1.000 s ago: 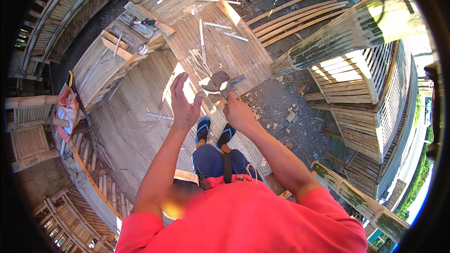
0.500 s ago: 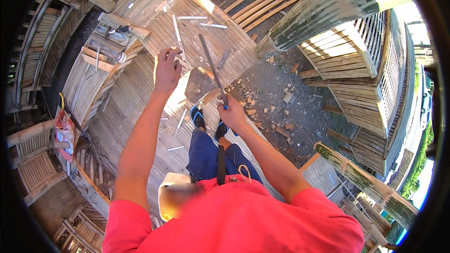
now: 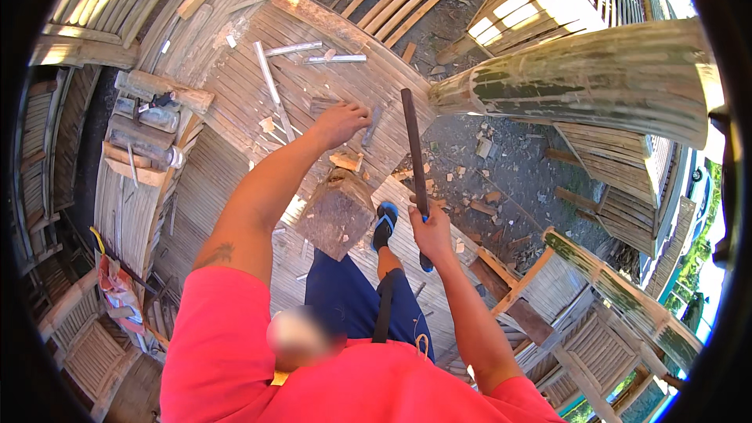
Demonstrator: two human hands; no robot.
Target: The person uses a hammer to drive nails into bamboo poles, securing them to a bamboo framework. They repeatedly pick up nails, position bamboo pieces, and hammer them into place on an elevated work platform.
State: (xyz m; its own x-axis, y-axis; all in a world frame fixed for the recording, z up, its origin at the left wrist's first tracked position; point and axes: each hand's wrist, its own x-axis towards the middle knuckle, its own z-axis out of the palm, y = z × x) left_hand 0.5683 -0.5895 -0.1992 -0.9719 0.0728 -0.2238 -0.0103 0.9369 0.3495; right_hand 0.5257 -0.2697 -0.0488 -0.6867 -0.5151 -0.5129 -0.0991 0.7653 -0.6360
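My right hand (image 3: 432, 229) grips the lower end of a long dark blade (image 3: 413, 145) that points up and away from me. My left hand (image 3: 338, 122) reaches out over the woven bamboo platform (image 3: 235, 86), its fingers curled around a short grey bamboo piece (image 3: 371, 126). Between my arms, in front of my legs, stands a square wooden chopping block (image 3: 337, 213) with a small offcut (image 3: 345, 161) just beyond it. My blue sandal (image 3: 384, 223) shows beside the block.
Thin bamboo strips (image 3: 270, 82) lie scattered on the platform. A thick green bamboo trunk (image 3: 572, 82) lies at right above chip-strewn bare ground (image 3: 501, 157). Short logs and tools (image 3: 149, 121) are stacked at left. Slatted bamboo panels (image 3: 611, 188) stand at right.
My left hand dropped from raised and open down onto the platform and closed on a short piece. The blade in my right hand swung upright. The view shifted forward, bringing the chopping block into sight.
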